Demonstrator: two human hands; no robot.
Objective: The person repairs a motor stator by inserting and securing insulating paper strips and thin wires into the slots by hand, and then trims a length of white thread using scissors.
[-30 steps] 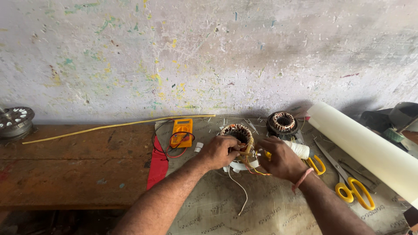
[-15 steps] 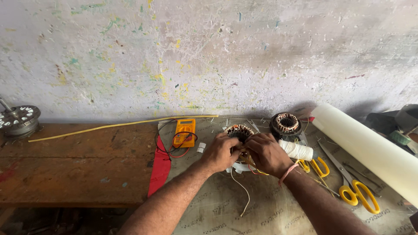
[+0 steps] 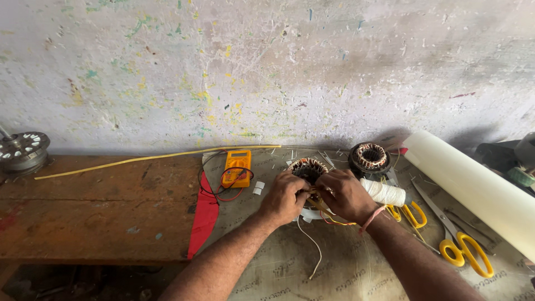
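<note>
At the far left edge of the wooden bench (image 3: 100, 206) I see a round metal rotor disc (image 3: 22, 150), and from near it a long yellow cable (image 3: 156, 156) runs along the back edge towards the middle. Next comes a strip of red cloth (image 3: 203, 214) at the edge of the grey sheet (image 3: 334, 267) that covers the right part of the bench, with a yellow multimeter (image 3: 237, 168) and its looped leads lying just behind it. My left hand (image 3: 283, 198) is curled over the near left side of the copper-wound stator (image 3: 307, 169), fingers closed on its windings and wires; the stator sits between both hands, towards the back edge. My right hand (image 3: 346, 195) closes on its near right side, though I cannot tell exactly what the fingers pinch. A thin white wire (image 3: 312, 245) trails towards me. Right of that lie a second stator (image 3: 369, 158), a spool of white thread (image 3: 383, 192), yellow-handled scissors (image 3: 462, 245) and a white paper roll (image 3: 473, 187).
</note>
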